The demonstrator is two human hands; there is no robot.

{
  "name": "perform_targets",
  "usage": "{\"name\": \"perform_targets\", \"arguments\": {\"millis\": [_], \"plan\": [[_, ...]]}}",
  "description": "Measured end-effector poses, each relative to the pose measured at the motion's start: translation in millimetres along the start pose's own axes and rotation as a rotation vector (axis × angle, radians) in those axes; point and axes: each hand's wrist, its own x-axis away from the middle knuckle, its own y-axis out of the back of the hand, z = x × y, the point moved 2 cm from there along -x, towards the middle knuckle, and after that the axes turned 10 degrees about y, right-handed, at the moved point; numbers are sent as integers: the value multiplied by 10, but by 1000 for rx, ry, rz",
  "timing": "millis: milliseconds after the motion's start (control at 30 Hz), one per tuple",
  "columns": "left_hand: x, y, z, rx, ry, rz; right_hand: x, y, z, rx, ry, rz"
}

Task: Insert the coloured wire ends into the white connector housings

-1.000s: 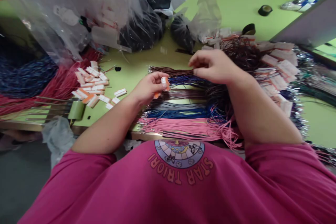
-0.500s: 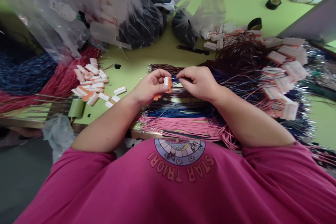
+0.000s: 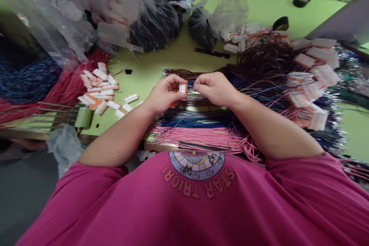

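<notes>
My left hand [image 3: 165, 95] is closed, pinching a small white and orange tag [image 3: 182, 88] between thumb and fingers. My right hand [image 3: 215, 88] is closed in a pinch right beside the tag, its fingertips touching it; a thin cord end seems to be in the pinch, but it is too small to be sure. Both hands hover over rows of cords [image 3: 198, 127] laid side by side on the green table [image 3: 173, 57]: dark brown, blue, grey and pink ones.
A pile of loose white and orange tags [image 3: 99, 88] lies to the left. Clear plastic bags [image 3: 121, 11] with dark cords stand at the back. Tagged cords [image 3: 311, 80] heap up on the right. Two tape rolls [image 3: 301, 0] sit far right. Red cords [image 3: 66, 92] lie left.
My right hand came down and left from the cord heap to meet the tag in my left hand. The left hand turned the tag slightly and stayed in place.
</notes>
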Motion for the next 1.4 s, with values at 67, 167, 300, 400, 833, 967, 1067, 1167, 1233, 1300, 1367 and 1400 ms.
{"name": "perform_targets", "arguments": {"millis": [67,167,300,400,833,967,1067,1167,1233,1300,1367,1400], "plan": [[22,-19,-26,-8,20,-16,-10,-8,-13,-88,-13,-25],[52,-60,-61,-9,62,-25,-16,-43,-24,-124,-21,-43],[73,-120,-79,-16,88,5,-23,-128,-32,-38,-39,-33],[78,-136,-87,-24,105,-10,-43,-154,-38,57,-46,-17],[-112,155,-139,105,-17,-370,25,254,-175,644,19,240],[-125,194,-121,108,-17,-369,10,121,-244,808,-34,372],[-130,217,-106,101,-17,-352,-12,79,-284,854,-90,404],[-130,214,-102,107,-10,-343,-28,42,-315,870,-83,405],[-125,197,-113,115,-4,-344,-29,21,-331,874,-59,397],[-116,178,-133,130,5,-352,-28,22,-335,867,-36,375],[-107,165,-152,144,11,-367,-26,56,-331,836,-62,333],[-104,162,-158,147,13,-372,-25,82,-328,809,-94,313]]}}
